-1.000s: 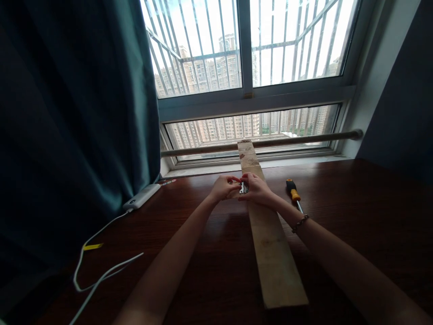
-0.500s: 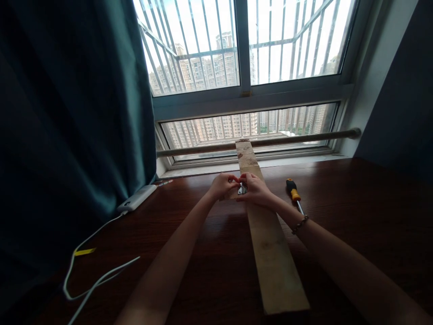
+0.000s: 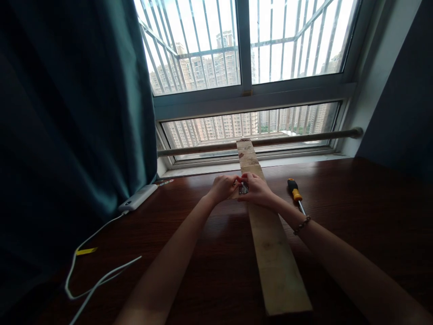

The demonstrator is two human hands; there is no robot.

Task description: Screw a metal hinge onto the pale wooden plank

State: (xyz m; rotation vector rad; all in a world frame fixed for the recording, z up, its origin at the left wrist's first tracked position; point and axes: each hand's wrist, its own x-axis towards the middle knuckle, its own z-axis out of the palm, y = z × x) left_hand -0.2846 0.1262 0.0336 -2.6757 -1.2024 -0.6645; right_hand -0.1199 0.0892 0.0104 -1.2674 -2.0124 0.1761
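A long pale wooden plank [image 3: 274, 246] lies lengthwise on the dark wooden table [image 3: 355, 203], its far end resting on the window sill. Over its left edge, my left hand [image 3: 223, 187] and my right hand [image 3: 259, 190] meet with fingers curled, both pinching a small shiny metal hinge [image 3: 243, 188] held against the plank. A bead bracelet circles my right wrist.
A screwdriver with a black and orange handle [image 3: 294, 192] lies on the table right of the plank. A white power bank [image 3: 138, 197] with a white cable [image 3: 98, 282] lies at the left beside the teal curtain [image 3: 74, 113]. A metal rod [image 3: 304, 137] runs along the barred window.
Both hands stay pinched on the hinge at the same spot on the plank. Only the view has shifted slightly.
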